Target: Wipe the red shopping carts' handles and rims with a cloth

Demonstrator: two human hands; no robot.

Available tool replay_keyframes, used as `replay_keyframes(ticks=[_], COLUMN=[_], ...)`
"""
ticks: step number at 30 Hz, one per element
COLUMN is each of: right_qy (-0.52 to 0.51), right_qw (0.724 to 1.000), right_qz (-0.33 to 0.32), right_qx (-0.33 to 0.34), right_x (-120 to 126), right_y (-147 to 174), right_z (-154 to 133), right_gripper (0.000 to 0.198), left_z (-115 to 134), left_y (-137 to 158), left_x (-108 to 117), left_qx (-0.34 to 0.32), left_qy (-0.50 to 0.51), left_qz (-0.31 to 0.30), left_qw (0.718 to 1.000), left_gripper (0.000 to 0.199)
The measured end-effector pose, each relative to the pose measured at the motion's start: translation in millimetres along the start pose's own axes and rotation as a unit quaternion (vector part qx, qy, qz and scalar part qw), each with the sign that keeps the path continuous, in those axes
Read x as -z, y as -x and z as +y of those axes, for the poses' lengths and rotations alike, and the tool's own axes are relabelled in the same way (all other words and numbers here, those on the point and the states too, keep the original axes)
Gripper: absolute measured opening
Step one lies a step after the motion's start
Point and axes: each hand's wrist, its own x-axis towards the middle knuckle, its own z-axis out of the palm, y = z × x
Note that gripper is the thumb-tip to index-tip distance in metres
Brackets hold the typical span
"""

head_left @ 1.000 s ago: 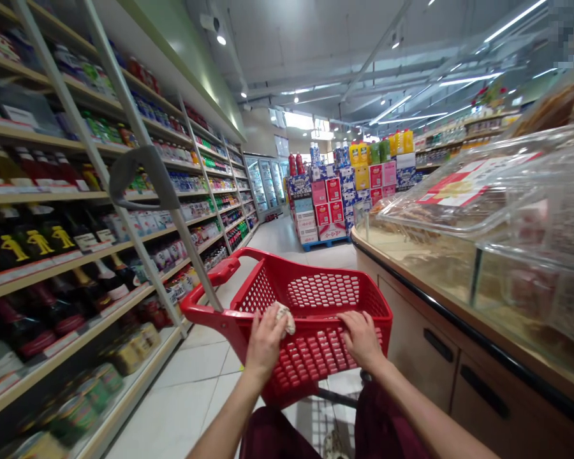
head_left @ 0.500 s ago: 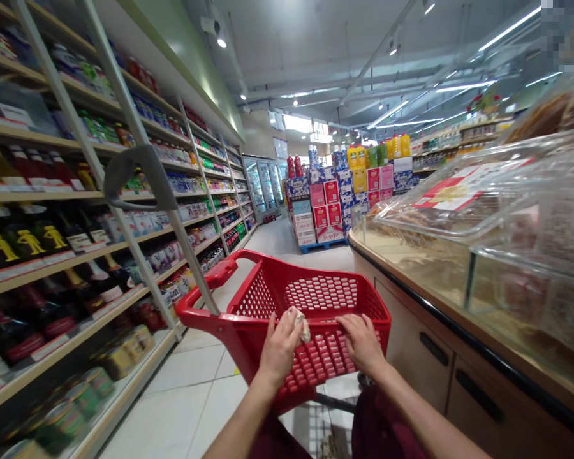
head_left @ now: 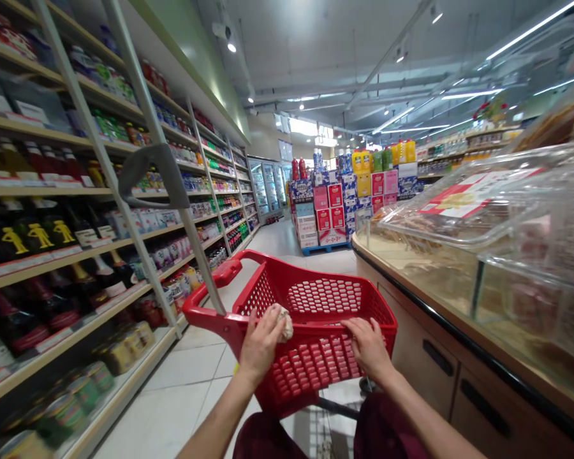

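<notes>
A red plastic shopping basket [head_left: 316, 299] on wheels stands in front of me in a supermarket aisle. My left hand [head_left: 261, 344] rests on its near rim and grips a small crumpled whitish wad [head_left: 283, 324] against it. My right hand [head_left: 369, 347] lies on the same rim further right, fingers curled over the edge. The basket's grey pull handle [head_left: 150, 175] sticks up on a metal bar at the left. The inside of the basket looks bare.
Shelves of bottles and cans [head_left: 52, 255] line the left side. A wooden counter with clear plastic food covers [head_left: 483, 210] runs along the right. A stack of drink cartons on a blue pallet [head_left: 335, 204] stands ahead, with fridges [head_left: 268, 185] behind. White tile floor [head_left: 191, 382].
The basket and the view have shifted slightly as I move along the aisle. My left hand slid a little left along the rim with the wad. The right hand keeps its place.
</notes>
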Motion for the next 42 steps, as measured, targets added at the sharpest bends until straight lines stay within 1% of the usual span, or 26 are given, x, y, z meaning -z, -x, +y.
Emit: replay_keyframes(ticks=[2, 3, 4, 6, 9, 11, 12, 13, 15, 16, 17, 18, 20, 22, 24, 27, 28, 29, 30, 32, 34, 36, 38, 40, 41, 42], right_qy=[-0.004, -0.005, -0.007, -0.007, -0.006, -0.003, -0.002, -0.001, 0.0, 0.001, 0.003, 0.005, 0.01, 0.013, 0.016, 0.017, 0.017, 0.017, 0.017, 0.017, 0.016, 0.013, 0.007, -0.001, -0.004, -0.008], right_qw=[1.0, 1.0, 1.0, 0.999, 1.0, 1.0, 1.0, 1.0, 1.0, 1.0, 0.999, 0.999, 0.999, 1.0, 1.0, 1.0, 1.0, 0.999, 0.999, 0.999, 0.999, 1.0, 1.0, 0.999, 0.999, 0.998], right_qz=[0.01, 0.017, 0.023, 0.029, 0.014, 0.004, 0.004, 0.007, 0.021, 0.03, 0.037, 0.04, 0.032, 0.014, 0.003, 0.01, 0.016, 0.023, 0.028, 0.026, 0.01, -0.004, -0.007, -0.001, 0.003, 0.009], right_qx=[-0.006, -0.01, -0.017, -0.029, -0.019, -0.007, -0.003, -0.002, -0.005, -0.01, -0.016, -0.02, -0.015, 0.002, 0.01, -0.01, -0.02, -0.031, -0.039, -0.041, -0.027, -0.017, -0.019, -0.035, -0.047, -0.058], right_x=[-0.1, -0.3, -0.6, -0.8, 0.2, 1.1, 1.1, 0.9, -0.1, -0.7, -1.0, -1.1, 0.1, 2.5, 4.3, 3.4, 2.3, 1.2, 0.2, -0.6, 0.5, 2.5, 4.1, 4.5, 4.3, 3.9], right_y=[-0.6, -0.8, -0.9, -0.8, -0.4, 0.0, 0.2, 0.4, 0.9, 1.0, 1.1, 1.0, 0.6, 0.0, -0.6, -0.7, -0.7, -0.6, -0.5, -0.6, -1.2, -2.0, -2.7, -3.7, -4.4, -5.5], right_z=[0.0, -0.7, -1.4, -2.2, 0.8, 4.0, 5.1, 5.6, 4.6, 3.5, 2.5, 1.9, 2.3, 4.8, 6.9, 5.5, 4.0, 2.5, 1.1, 0.0, 1.6, 4.6, 6.6, 5.5, 3.0, -1.2], right_gripper=[0.044, 0.043, 0.041, 0.039, 0.041, 0.043, 0.044, 0.044, 0.043, 0.042, 0.041, 0.04, 0.041, 0.043, 0.044, 0.042, 0.041, 0.04, 0.039, 0.039, 0.041, 0.042, 0.042, 0.041, 0.039, 0.037], left_z=[-24.2, -31.6, -33.4, -19.2, 16.7, 23.0, 18.6, 11.2, -2.5, -4.2, -0.9, 7.0, 28.6, 41.0, 32.4, -0.4, -6.9, -8.3, -4.5, 13.0, 28.3, 27.3, 10.7, -6.3, -9.3, -7.0], left_y=[1.5, 2.4, 3.1, 3.1, -0.6, -2.0, -1.5, -0.3, 2.2, 2.8, 2.6, 1.8, -1.3, -3.9, -3.2, 1.4, 2.1, 2.1, 1.2, -2.6, -7.1, -8.9, -7.3, -5.2, -5.0, -5.7], left_x=[12.2, 16.1, 17.2, 11.0, -5.5, -8.5, -6.5, -3.1, 3.6, 4.8, 3.7, 0.7, -7.7, -11.9, -6.9, 8.6, 11.6, 12.1, 10.2, 1.7, -5.5, -4.4, 4.1, 12.1, 13.3, 11.9], left_qx=[0.063, 0.086, 0.096, 0.087, 0.022, -0.01, -0.007, 0.011, 0.075, 0.103, 0.112, 0.101, 0.037, -0.009, 0.004, 0.094, 0.115, 0.122, 0.114, 0.064, 0.013, 0.0, 0.042, 0.111, 0.129, 0.129], left_qy=[-0.032, -0.044, -0.044, -0.033, 0.012, 0.029, 0.026, 0.017, -0.015, -0.028, -0.032, -0.026, 0.005, 0.023, 0.018, -0.021, -0.032, -0.035, -0.03, -0.002, 0.023, 0.027, 0.006, -0.028, -0.034, -0.027], left_qz=[0.025, 0.022, 0.019, 0.012, -0.011, -0.016, -0.013, -0.006, 0.012, 0.017, 0.016, 0.009, -0.011, -0.018, -0.019, -0.006, -0.002, -0.004, -0.012, -0.037, -0.057, -0.066, -0.059, -0.04, -0.038, -0.045], left_qw=[0.997, 0.995, 0.994, 0.996, 1.0, 0.999, 1.0, 1.0, 0.997, 0.994, 0.993, 0.995, 0.999, 1.0, 1.0, 0.995, 0.993, 0.992, 0.993, 0.997, 0.998, 0.997, 0.997, 0.993, 0.99, 0.99], left_gripper=[0.036, 0.035, 0.035, 0.035, 0.036, 0.037, 0.037, 0.037, 0.036, 0.035, 0.036, 0.036, 0.037, 0.037, 0.037, 0.037, 0.037, 0.037, 0.038, 0.037, 0.037, 0.038, 0.039, 0.04, 0.04, 0.041])
